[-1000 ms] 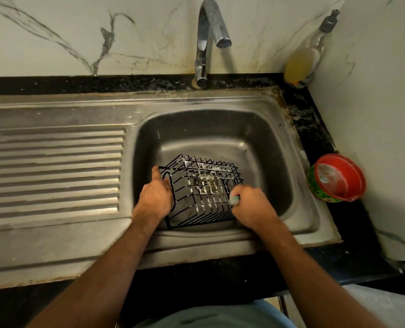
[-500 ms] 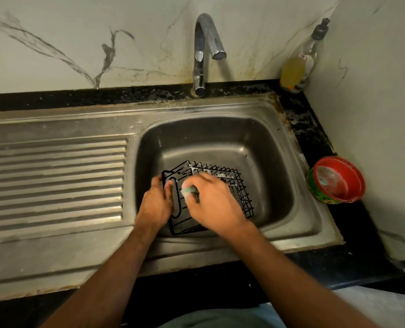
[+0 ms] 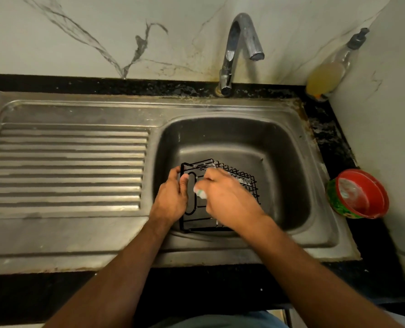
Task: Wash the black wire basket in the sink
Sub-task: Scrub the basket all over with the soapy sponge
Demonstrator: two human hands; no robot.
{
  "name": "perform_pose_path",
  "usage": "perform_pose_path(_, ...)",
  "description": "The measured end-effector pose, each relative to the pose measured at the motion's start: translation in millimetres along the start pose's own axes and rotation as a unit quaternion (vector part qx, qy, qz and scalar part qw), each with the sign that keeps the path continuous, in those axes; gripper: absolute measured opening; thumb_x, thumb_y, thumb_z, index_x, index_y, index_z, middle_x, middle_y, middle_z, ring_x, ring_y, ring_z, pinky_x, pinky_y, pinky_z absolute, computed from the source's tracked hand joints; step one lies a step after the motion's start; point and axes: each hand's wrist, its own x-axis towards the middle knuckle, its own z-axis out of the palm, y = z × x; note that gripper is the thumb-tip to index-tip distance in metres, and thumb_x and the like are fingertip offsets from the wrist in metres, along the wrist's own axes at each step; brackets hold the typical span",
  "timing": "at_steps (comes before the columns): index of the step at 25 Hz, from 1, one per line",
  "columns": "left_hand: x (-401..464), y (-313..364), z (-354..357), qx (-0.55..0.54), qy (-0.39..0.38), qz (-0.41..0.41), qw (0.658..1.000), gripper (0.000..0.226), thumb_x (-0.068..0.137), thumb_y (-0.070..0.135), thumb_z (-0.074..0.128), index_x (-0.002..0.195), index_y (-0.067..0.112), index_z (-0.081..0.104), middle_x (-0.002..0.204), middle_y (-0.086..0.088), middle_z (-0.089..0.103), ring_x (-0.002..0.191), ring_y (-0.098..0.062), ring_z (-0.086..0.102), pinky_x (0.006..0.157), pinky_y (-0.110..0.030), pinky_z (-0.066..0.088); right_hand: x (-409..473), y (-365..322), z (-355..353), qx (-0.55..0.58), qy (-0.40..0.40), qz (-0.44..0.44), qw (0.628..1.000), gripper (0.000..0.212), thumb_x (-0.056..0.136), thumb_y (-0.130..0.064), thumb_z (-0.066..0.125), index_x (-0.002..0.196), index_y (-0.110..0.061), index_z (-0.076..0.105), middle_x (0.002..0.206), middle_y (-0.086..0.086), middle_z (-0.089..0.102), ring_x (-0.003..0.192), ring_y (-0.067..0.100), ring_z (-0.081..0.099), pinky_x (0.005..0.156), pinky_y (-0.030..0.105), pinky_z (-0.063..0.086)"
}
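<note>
Fingers (image 3: 198,179) press scrubber (image 3: 200,193) against black wire basket's (image 3: 241,179) left edge.

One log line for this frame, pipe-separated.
stage: scrubbing | left hand: holds basket in sink | right hand: grips scrubber on basket | tap: no water seen

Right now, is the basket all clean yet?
Not yet. Done so far: the black wire basket sits in the sink with white suds on its wires. In hand: the left hand grips its end while the right hand rubs it with a small scrubber. Left: rinsing, since no water runs from the tap.
</note>
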Motion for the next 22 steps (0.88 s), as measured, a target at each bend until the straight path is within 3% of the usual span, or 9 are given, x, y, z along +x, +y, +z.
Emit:
perform_pose_path(6,1.6,0.9,-4.6,-0.037,0.004,-0.009,0.999,0.044,0.109,0.038,0.036,0.146,0.015,0.043,0.081,0.012,0.059,0.084,-0.012,0.059,0.076,-0.020,0.037,45.5,-0.5,1.3,-0.015,0.057,0.071,0.996,0.039,0.089,-0.005,0.063,0.126,-0.013,0.062,0.121,0.005,0.054,0.118,0.020,0.049,0.100,0.030,0.043)
perform_pose_path(10,1.3,-3.7,-5.1,-0.052,-0.007,0.004,0.999,0.044,0.108,0.043,0.035,0.142,0.016,0.044,0.087,0.002,0.065,0.088,-0.020,0.066,0.082,-0.030,0.049,20.2,-7.4,3.9,-0.037,0.076,0.036,0.996,0.037,0.072,-0.002,0.075,0.109,-0.010,0.071,0.107,0.007,0.063,0.105,0.024,0.055,0.093,0.036,0.050)
perform_pose_path(12,2.1,-3.8,-7.3,-0.066,-0.008,-0.002,0.998,0.042,0.108,0.041,0.037,0.137,0.013,0.046,0.085,0.000,0.065,0.085,-0.021,0.068,0.075,-0.024,0.047,2.9,-17.4,9.6,-0.059,0.051,0.016,0.997,0.033,0.066,-0.004,0.077,0.097,-0.011,0.073,0.096,0.006,0.065,0.095,0.024,0.057,0.086,0.036,0.052)
perform_pose_path(15,3.8,-3.8,-11.2,-0.089,-0.020,0.005,0.996,0.033,0.108,0.037,0.039,0.127,0.011,0.049,0.077,0.000,0.065,0.068,-0.012,0.065,0.068,-0.021,0.042,-16.8,-37.8,18.4,-0.037,0.012,0.023,0.999,0.030,0.058,-0.005,0.070,0.087,-0.014,0.073,0.086,0.004,0.063,0.085,0.023,0.056,0.075,0.037,0.055)
perform_pose_path(17,3.4,-3.8,-13.4,-0.101,-0.055,0.010,0.993,0.031,0.109,0.037,0.037,0.119,0.009,0.048,0.063,-0.001,0.062,0.046,-0.003,0.058,0.052,-0.015,0.041,-17.7,-42.5,17.9,-0.023,0.020,0.036,0.999,0.029,0.060,-0.007,0.063,0.086,-0.014,0.074,0.083,0.004,0.063,0.083,0.024,0.057,0.074,0.037,0.055)
perform_pose_path(19,2.5,-3.4,-15.9,-0.112,-0.081,0.004,0.990,0.031,0.110,0.038,0.034,0.113,0.009,0.046,0.060,-0.004,0.059,0.035,-0.002,0.051,0.038,-0.012,0.036,-11.9,-46.6,8.1,-0.031,0.008,0.061,0.998,0.028,0.070,-0.004,0.060,0.093,-0.013,0.072,0.092,0.006,0.064,0.091,0.025,0.056,0.083,0.038,0.053)
perform_pose_path(22,2.9,-3.4,-18.3,-0.124,-0.085,0.000,0.989,0.029,0.110,0.038,0.034,0.108,0.011,0.044,0.064,-0.009,0.061,0.032,-0.006,0.051,0.033,-0.018,0.036,15.8,-36.0,-2.3,-0.060,0.046,0.099,0.992,0.031,0.089,-0.007,0.059,0.119,-0.012,0.064,0.117,0.008,0.060,0.112,0.024,0.051,0.097,0.031,0.040)
